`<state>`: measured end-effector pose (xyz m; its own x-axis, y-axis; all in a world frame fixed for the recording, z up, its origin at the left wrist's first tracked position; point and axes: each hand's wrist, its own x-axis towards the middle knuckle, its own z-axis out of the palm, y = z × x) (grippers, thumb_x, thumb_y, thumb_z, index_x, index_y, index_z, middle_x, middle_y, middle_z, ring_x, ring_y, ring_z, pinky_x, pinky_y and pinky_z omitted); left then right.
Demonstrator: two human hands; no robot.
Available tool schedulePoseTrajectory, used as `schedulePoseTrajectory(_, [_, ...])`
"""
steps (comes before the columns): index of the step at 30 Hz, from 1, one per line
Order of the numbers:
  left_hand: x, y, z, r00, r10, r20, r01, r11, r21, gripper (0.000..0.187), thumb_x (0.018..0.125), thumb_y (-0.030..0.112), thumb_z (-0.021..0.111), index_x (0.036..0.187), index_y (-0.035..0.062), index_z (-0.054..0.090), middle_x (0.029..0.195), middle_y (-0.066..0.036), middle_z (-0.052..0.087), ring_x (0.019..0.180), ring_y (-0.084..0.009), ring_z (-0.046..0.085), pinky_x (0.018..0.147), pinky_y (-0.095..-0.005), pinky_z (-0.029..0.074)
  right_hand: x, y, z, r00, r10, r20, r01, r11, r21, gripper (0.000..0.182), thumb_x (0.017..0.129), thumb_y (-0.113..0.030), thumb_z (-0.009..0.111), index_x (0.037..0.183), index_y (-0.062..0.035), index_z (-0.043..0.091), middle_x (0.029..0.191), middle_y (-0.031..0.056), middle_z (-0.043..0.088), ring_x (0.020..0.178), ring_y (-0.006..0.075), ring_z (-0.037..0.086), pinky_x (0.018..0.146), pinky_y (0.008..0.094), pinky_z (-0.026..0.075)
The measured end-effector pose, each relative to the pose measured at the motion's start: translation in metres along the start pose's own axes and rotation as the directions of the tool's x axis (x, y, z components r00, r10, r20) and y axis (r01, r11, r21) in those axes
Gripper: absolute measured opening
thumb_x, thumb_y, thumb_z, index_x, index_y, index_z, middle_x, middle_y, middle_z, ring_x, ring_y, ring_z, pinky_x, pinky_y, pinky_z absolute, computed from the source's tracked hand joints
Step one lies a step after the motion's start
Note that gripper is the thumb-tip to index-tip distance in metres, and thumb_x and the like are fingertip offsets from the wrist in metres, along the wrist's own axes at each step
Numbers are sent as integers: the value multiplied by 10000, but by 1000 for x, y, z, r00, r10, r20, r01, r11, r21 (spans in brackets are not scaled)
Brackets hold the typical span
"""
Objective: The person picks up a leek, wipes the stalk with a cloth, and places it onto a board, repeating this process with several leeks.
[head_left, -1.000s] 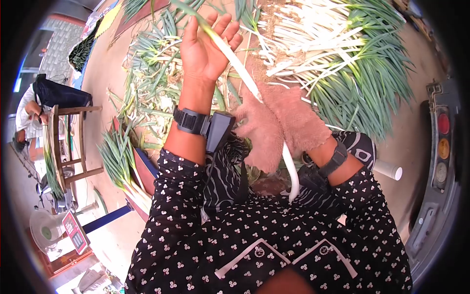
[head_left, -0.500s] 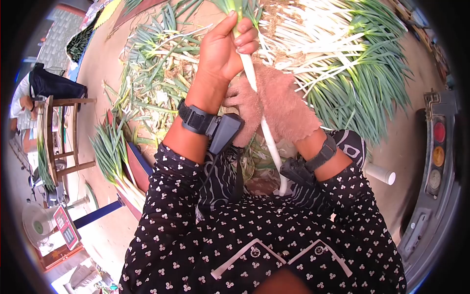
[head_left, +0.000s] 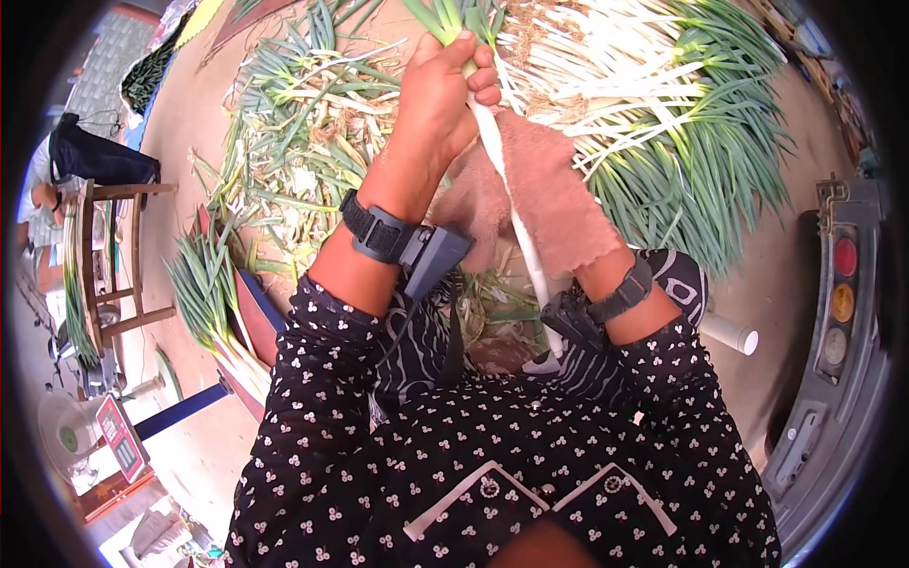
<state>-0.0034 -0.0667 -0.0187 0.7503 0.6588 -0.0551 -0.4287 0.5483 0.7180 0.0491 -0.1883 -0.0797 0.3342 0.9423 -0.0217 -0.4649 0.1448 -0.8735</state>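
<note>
My left hand [head_left: 440,99] is bare and closed round the green upper part of a long green onion [head_left: 525,248]. The stalk slants down toward my lap, its white end low between my knees. My right hand [head_left: 544,180], in a pinkish-brown cloth glove, lies along the middle of the stalk, just below my left hand. Its fingers are mostly hidden behind the stalk and my left wrist. Behind my hands is a heap of stripped leaves [head_left: 294,142]. White-stemmed green onions [head_left: 653,133] lie in a large pile at the upper right.
A small bunch of green onions [head_left: 210,298] lies at the left by a blue-edged board. Farther left are a wooden stool [head_left: 133,256], a red-panelled scale [head_left: 120,440] and another person [head_left: 43,194]. A grey vehicle part with round lights [head_left: 843,303] stands at the right.
My left hand has shifted slightly up the view and the onion's white end has risen a little. My right hand's gloved fingers have moved further behind the stalk and my left wrist.
</note>
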Motion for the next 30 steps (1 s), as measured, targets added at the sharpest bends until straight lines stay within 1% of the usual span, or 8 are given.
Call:
schedulePoseTrajectory(6, [8,3,-13,994,23,-102,-20,999,30,78,917,88,417,943,19,391,778,-83,476,610,-128,421,522,-244,381,3,-35,-7,978,-200,-56,163,909,-384,160,767,-98,595,891,-15,537,781,34,558,702,125,539,613,261,446])
schedulePoseTrajectory(9, [8,10,-18,994,-54,-91,47,996,-75,163,929,113,380,1012,-25,401,781,-90,479,656,-156,442,583,-269,410,9,-49,-13,922,-386,34,305,670,-677,182,752,-88,597,907,-14,535,800,44,560,711,136,545,617,263,450])
schedulePoseTrajectory(12, [8,12,-20,995,-101,-26,96,984,-151,269,945,152,331,1105,-55,394,798,-102,493,723,-199,476,678,-319,448,13,-54,-6,887,-177,427,461,265,-847,207,737,-77,598,922,-13,533,819,53,563,719,147,550,622,265,454])
schedulePoseTrajectory(13, [7,9,-20,994,-95,-47,89,989,-120,271,946,151,328,1108,-55,394,806,-105,498,732,-204,485,691,-328,457,13,-51,-3,882,-95,461,470,243,-848,215,732,-74,599,928,-13,532,825,56,563,722,150,552,624,266,455])
schedulePoseTrajectory(19, [0,5,-4,997,-59,-51,70,969,236,325,938,183,408,1141,-51,507,916,-99,585,864,-200,581,795,-303,468,-10,-18,-9,983,-106,148,178,724,-667,168,804,-65,541,956,9,535,826,52,555,732,137,518,649,234,464])
schedulePoseTrajectory(21, [1,3,-10,1000,-29,-5,29,911,412,290,918,204,466,1077,-25,546,872,-73,593,835,-165,580,782,-286,463,-10,-27,-8,979,-112,173,202,693,-693,148,813,-52,528,944,17,526,810,46,547,731,133,515,647,240,461])
schedulePoseTrajectory(25, [-5,6,-7,998,48,-35,-16,791,611,169,844,201,608,868,35,597,735,-13,592,657,-81,555,645,-210,455,-5,-40,-21,922,-187,339,371,170,-913,187,780,-73,535,958,-14,519,845,94,546,777,208,543,670,284,452])
schedulePoseTrajectory(30, [-9,6,6,985,168,36,-136,635,760,120,818,135,633,803,21,597,663,6,566,577,-48,501,557,-183,405,-2,-48,-19,899,-247,360,369,-12,-929,186,792,-103,537,960,-23,530,858,111,555,783,230,544,681,294,457])
